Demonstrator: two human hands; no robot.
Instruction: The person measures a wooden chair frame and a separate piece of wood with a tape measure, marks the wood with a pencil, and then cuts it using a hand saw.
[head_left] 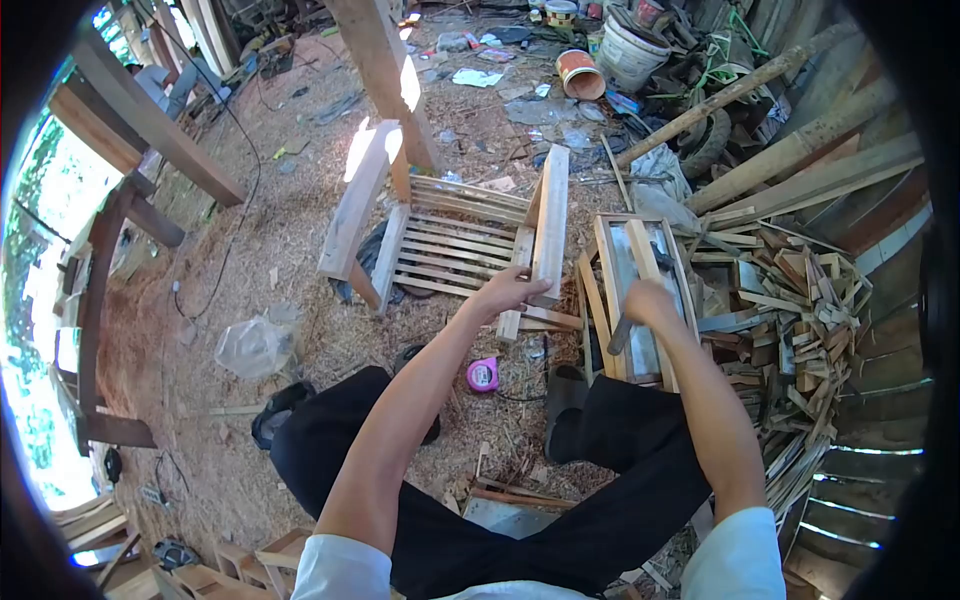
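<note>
A slatted wooden chair frame [455, 245] stands on the shavings in front of me, with two wide armrests. My left hand [512, 292] is at the near end of its right armrest [551, 225], fingers closed on the wood. To the right, my right hand [650, 303] is wrapped round a dark tool with a handle, which looks like a hammer [620, 336]. That hand is over a wooden frame with a grey panel [622, 262]. A pink tape measure [482, 375] lies on the ground between my feet.
Scrap wood [795, 310] is heaped at the right. A clear plastic bag [255, 346] lies at the left. A wooden post [385, 80] rises behind the chair. Buckets [632, 52] and poles are at the back right. Another person [152, 82] is at the far left.
</note>
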